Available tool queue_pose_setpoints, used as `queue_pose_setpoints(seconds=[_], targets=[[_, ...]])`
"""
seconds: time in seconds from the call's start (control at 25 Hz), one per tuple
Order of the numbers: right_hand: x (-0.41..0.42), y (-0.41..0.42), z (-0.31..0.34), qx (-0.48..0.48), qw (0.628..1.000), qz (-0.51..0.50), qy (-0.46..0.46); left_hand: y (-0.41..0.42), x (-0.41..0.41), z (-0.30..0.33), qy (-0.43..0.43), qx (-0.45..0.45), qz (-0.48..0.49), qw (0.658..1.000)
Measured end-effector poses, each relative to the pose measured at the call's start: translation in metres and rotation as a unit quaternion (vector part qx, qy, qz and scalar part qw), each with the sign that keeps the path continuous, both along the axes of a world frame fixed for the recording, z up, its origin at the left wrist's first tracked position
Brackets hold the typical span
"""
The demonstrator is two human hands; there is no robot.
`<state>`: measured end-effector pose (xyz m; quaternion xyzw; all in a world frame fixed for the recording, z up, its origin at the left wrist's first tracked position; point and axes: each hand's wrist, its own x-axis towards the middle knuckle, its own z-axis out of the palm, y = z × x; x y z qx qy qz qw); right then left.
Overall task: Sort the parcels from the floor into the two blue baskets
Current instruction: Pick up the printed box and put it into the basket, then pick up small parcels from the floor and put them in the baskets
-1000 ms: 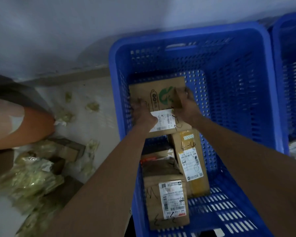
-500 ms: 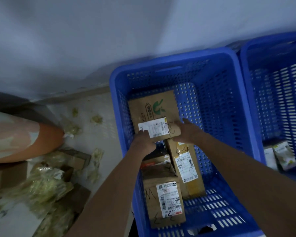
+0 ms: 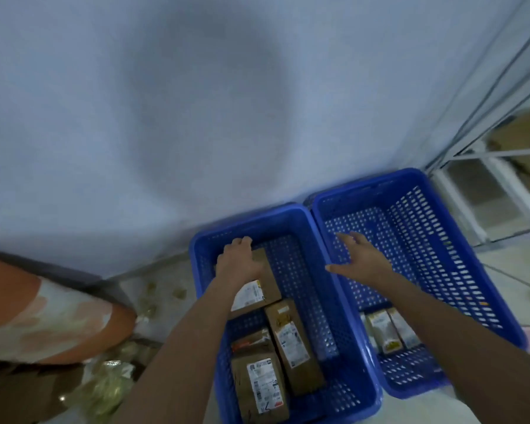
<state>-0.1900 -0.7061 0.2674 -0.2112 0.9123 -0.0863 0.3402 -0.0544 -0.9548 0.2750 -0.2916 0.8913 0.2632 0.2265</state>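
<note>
Two blue baskets sit side by side against the wall. Your left hand (image 3: 237,261) lies on top of the cardboard parcel (image 3: 263,284) at the far end of the left basket (image 3: 291,214), fingers bent over its far edge; whether that grip has real hold I cannot tell. Your right hand (image 3: 360,258) hovers spread and empty over the right basket (image 3: 410,175). If you pull the left hand away carelessly, it could drag the parcel askew onto the two boxes (image 3: 276,353) nearer you. More parcels on the floor (image 3: 110,390) are not yet sorted.
</note>
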Motion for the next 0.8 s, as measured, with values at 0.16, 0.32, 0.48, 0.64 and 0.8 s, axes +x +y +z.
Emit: queue_pose_setpoints(seconds=[0.16, 0.32, 0.48, 0.64, 0.8], targets=[[-0.022, 0.065, 0.122, -0.052, 0.997, -0.028, 0.048, 0.072, -0.022, 0.123, 0.054, -0.014, -0.011, 0.998], [-0.030, 0.141, 0.215, -0.049, 0.995, -0.035, 0.082, 0.142, -0.040, 0.214, 0.073, -0.033, -0.068, 0.994], [-0.016, 0.234, 0.294, -0.079, 0.984, -0.104, 0.121, 0.212, -0.065, 0.298, 0.107, -0.043, -0.112, 0.987], [0.015, 0.315, 0.346, -0.061, 0.973, -0.144, 0.169, 0.281, -0.070, 0.350, 0.124, -0.052, -0.173, 0.976], [0.072, 0.405, 0.381, -0.013, 0.962, -0.188, 0.197, 0.358, -0.049, 0.386, 0.169, -0.058, -0.237, 0.955]])
